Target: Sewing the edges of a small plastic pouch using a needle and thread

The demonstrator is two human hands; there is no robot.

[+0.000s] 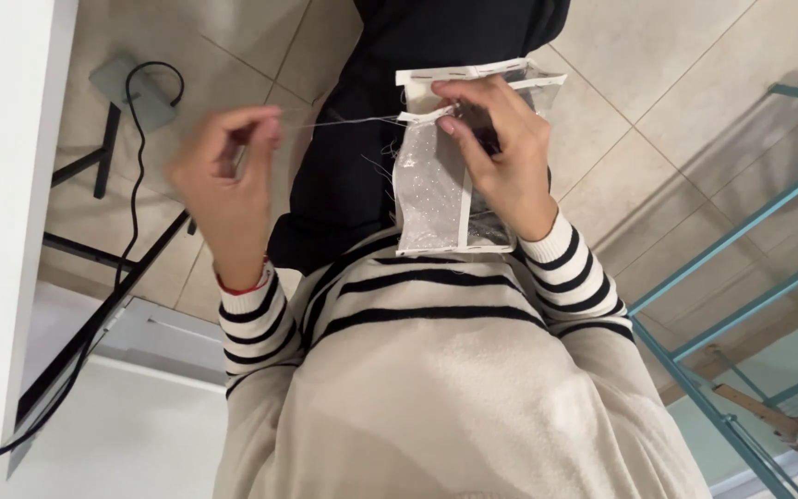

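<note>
A sheer fabric piece [436, 189] is being gripped steady by the right hand [501, 157], while a thread [344, 120], probably with a needle, is being pinched taut leftward by the left hand [228, 185].

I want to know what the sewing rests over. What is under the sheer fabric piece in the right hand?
Under the sheer fabric piece lies dark clothing, with tiled floor beyond. The right hand covers its right part, so what lies there cannot be seen.
</note>
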